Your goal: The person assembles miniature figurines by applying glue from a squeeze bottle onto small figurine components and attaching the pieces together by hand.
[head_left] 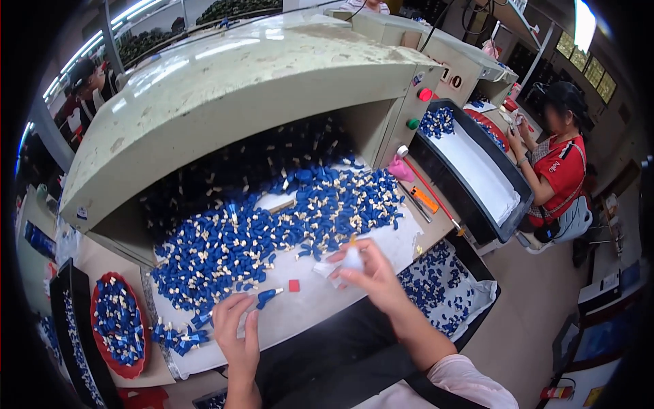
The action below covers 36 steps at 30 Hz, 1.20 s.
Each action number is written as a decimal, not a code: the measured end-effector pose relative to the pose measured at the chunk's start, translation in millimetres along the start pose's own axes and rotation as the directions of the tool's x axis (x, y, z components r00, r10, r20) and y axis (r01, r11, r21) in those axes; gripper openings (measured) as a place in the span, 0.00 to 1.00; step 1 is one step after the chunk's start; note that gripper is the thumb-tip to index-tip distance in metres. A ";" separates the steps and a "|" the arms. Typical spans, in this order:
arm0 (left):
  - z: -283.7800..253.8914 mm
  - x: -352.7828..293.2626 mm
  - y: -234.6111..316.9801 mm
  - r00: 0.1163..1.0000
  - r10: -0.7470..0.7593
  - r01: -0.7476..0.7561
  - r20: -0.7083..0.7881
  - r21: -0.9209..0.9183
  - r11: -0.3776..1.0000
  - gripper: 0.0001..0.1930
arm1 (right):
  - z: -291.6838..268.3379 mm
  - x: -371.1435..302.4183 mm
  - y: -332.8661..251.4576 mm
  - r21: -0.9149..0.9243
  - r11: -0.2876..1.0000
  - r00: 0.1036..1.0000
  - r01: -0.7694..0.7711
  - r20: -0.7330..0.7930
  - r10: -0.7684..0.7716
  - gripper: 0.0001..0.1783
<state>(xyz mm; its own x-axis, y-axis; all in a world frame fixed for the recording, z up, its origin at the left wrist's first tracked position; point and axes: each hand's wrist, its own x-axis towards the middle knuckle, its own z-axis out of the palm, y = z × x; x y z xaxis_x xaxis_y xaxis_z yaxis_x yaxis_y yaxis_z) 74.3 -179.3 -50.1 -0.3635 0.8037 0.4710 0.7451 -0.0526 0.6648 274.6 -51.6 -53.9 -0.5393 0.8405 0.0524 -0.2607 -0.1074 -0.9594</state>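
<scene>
At the far left of my feed I have a long black trough (61, 320) with blue bits (76, 351) in it, and beside it a red bowl (129, 372) full of blue pieces (117, 319) tipped with cream. Next, under the beige housing (225, 88), I see a wide heap (238, 252) of the same pieces, spread over a pale work surface (289, 312).

The left hand (236, 329) is near the heap's front edge, its fingers curved and its thumb standing apart from them. One loose blue piece (267, 298) lies just beside the thumb, and I cannot tell whether they touch. Just right of that piece lies a small red square (293, 285).

Farther right, the right hand (373, 274) is up over the surface, thumb and fingers pinched on a white cloth-like thing (350, 261), which is blurred. Beyond it I see a pink bundle (400, 168), an orange tool (424, 199) and, lower down, a paper-lined black tray (478, 264) of more blue pieces. A longer black bin (470, 208) holds a small pile (437, 122) of them; at the far right sits a co-worker (557, 176) in a red shirt.
</scene>
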 end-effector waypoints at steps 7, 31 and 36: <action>9.1 3.7 2.9 0.999 -0.043 0.043 -0.002 -0.144 0.989 0.07 | -33.6 -7.8 -29.5 -0.405 0.894 0.969 0.193 -0.066 -0.239 0.17; -1.6 -4.1 -6.1 0.998 0.010 -0.005 0.067 -0.077 0.997 0.07 | -391.0 135.9 -110.7 -0.733 0.408 0.315 -0.545 -0.629 -0.710 0.18; 4.3 -3.6 -10.1 0.996 -0.080 0.083 0.025 -0.147 0.986 0.07 | -380.4 133.6 -126.6 -0.683 0.532 0.470 -0.501 -0.731 -0.495 0.17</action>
<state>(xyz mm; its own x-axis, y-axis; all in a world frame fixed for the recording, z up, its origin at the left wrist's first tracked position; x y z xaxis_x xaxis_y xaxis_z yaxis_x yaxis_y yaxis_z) 70.4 -179.0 -61.1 -0.4081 0.8197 0.4019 0.6221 -0.0724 0.7796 540.2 276.3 -30.9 0.4604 0.8367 0.2968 0.6780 -0.1156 -0.7259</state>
